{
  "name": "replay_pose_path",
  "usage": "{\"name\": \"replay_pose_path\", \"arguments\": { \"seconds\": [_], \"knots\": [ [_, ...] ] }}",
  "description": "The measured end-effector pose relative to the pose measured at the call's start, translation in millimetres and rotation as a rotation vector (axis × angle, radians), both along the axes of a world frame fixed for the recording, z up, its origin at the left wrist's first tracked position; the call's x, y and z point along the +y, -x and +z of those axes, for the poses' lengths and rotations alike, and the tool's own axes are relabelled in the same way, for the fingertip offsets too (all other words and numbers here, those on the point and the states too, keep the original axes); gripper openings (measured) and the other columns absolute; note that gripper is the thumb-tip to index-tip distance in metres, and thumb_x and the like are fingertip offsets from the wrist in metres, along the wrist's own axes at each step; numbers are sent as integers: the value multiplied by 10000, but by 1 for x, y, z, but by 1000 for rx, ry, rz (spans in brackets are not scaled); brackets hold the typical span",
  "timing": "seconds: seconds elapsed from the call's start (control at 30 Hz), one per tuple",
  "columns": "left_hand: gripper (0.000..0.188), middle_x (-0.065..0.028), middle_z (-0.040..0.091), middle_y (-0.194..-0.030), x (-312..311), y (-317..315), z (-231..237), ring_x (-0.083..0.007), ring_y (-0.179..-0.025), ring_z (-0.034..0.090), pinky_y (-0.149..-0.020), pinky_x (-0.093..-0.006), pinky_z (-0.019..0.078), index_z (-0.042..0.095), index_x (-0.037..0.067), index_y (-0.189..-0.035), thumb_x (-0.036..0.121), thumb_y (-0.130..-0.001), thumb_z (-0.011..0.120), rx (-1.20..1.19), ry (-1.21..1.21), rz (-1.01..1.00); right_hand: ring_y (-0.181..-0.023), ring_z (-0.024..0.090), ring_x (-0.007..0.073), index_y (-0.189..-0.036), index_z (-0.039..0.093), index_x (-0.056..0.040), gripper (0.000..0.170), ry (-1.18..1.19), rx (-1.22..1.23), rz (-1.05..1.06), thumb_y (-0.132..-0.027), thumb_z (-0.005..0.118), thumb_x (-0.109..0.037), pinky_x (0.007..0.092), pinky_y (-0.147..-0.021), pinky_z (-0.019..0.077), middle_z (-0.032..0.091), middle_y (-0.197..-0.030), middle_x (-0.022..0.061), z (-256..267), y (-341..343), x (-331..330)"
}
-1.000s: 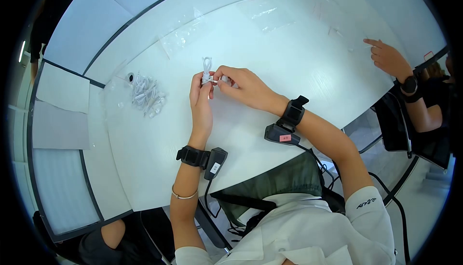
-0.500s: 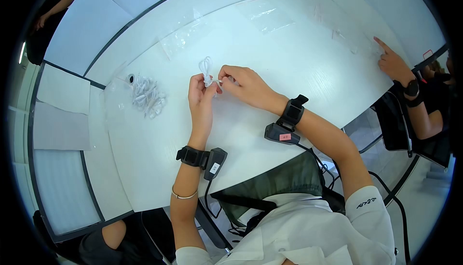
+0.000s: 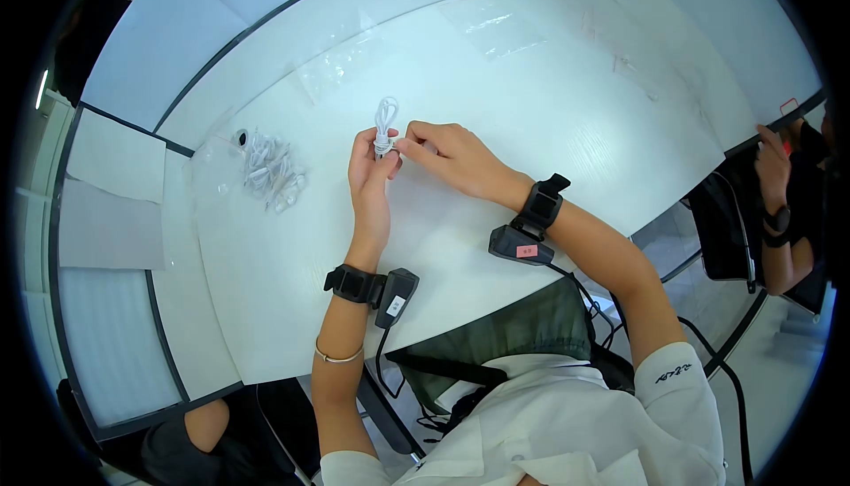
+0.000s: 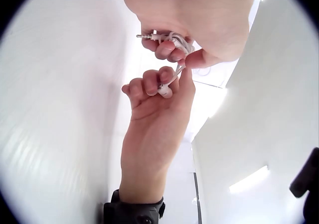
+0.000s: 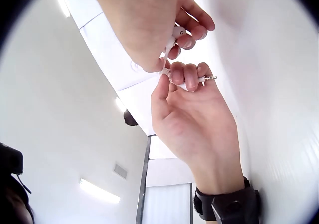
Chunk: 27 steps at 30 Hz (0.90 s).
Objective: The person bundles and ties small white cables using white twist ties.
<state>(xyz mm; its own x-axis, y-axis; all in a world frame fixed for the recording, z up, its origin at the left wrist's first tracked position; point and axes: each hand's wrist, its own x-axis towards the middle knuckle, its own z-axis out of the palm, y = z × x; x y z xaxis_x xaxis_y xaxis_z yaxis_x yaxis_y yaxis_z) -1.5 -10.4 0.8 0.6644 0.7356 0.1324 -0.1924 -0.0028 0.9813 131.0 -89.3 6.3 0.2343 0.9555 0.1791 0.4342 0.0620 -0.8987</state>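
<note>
In the head view a bundle of white wired earphones (image 3: 387,112) stands up in a long loop from my left hand (image 3: 370,189). The left fingers and thumb grip its wound middle, and the metal jack plug (image 4: 144,36) sticks out past them in the left wrist view. My right hand (image 3: 460,163) is close beside it on the right, pinching the cable between thumb and index finger. A white earbud (image 5: 178,32) lies against the curled right fingers. A short stretch of cable runs between the two hands.
A pile of white coiled cables (image 3: 270,172) lies on the white table (image 3: 310,309) to the left, near a small black-ended round object (image 3: 241,138). Clear plastic bags (image 3: 496,27) lie toward the back. Another person's hand (image 3: 773,167) is at the right edge.
My right fingers moved away from the bundle, drawing the cable out, and are now back close beside it. The bundle's loop tilted left, then straightened. The other person's hand withdrew from over the table.
</note>
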Motion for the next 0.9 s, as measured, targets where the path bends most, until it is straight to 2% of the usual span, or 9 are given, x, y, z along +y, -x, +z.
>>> {"name": "replay_pose_path", "arguments": {
  "seconds": [0.17, 0.27, 0.3, 0.4, 0.5, 0.7, 0.8, 0.9],
  "knots": [
    [307, -2, 436, -770, 1, 1, 1, -96, -712, 376, -667, -229, 310, 482, -23, -1075, 162, -844, 403, -58, 36, -59, -509, 427, 133, -836, 555, -21, 243, -97, 66, 22, -910, 479, -239, 274, -492, 322, 614, -701, 58, 4, 2, -2],
    [319, -5, 427, -756, 4, 2, 0, -98, -714, 378, -673, -228, 311, 477, -19, -1085, 181, -851, 392, -89, 70, -81, -652, 582, 226, -858, 556, -29, 252, -43, 38, 42, -906, 481, -265, 319, -604, 431, 647, -767, 94, 4, 0, 0],
    [327, -7, 426, -751, 4, 2, 0, -101, -713, 379, -677, -231, 313, 472, -18, -1091, 194, -856, 386, -91, 75, -79, -558, 455, 121, -860, 548, -25, 213, -110, 54, 48, -923, 461, -209, 256, -517, 334, 624, -725, 41, 0, 1, 1],
    [325, -6, 427, -750, 6, 1, -4, -104, -705, 379, -683, -238, 314, 471, -16, -1085, 212, -872, 381, -114, 79, -92, -560, 452, 130, -898, 545, -21, 217, -122, 65, 44, -928, 467, -221, 258, -524, 336, 614, -713, 48, -2, 0, 1],
    [327, -5, 427, -749, 4, 0, -3, -104, -697, 378, -682, -244, 320, 475, -14, -1078, 239, -897, 373, -169, 134, -91, -584, 552, 226, -913, 548, -44, 210, -90, 30, 34, -915, 478, -242, 325, -561, 407, 629, -715, 92, -1, -2, 1],
    [250, 10, 418, -709, 2, -2, -1, -85, -655, 356, -637, -234, 314, 505, 7, -1051, 168, -913, 374, -100, 122, -8, -615, 580, 202, -926, 555, -51, 208, -91, 32, 41, -919, 478, -244, 298, -574, 425, 655, -755, 70, 10, 1, -4],
    [228, 12, 418, -712, 0, -3, 1, -82, -657, 353, -626, -224, 307, 508, 10, -1051, 153, -919, 389, -77, 110, 10, -508, 415, 148, -950, 552, -39, 211, -146, 83, 67, -910, 502, -239, 281, -491, 315, 517, -630, 70, 6, 0, -3],
    [240, 14, 440, -743, -1, -4, 2, -71, -666, 361, -638, -212, 315, 507, 22, -1057, 203, -938, 405, -11, 34, 31, -526, 447, 154, -928, 557, -36, 208, -121, 18, 50, -903, 514, -237, 286, -515, 344, 539, -628, 65, 2, 0, -1]
  ]
}}
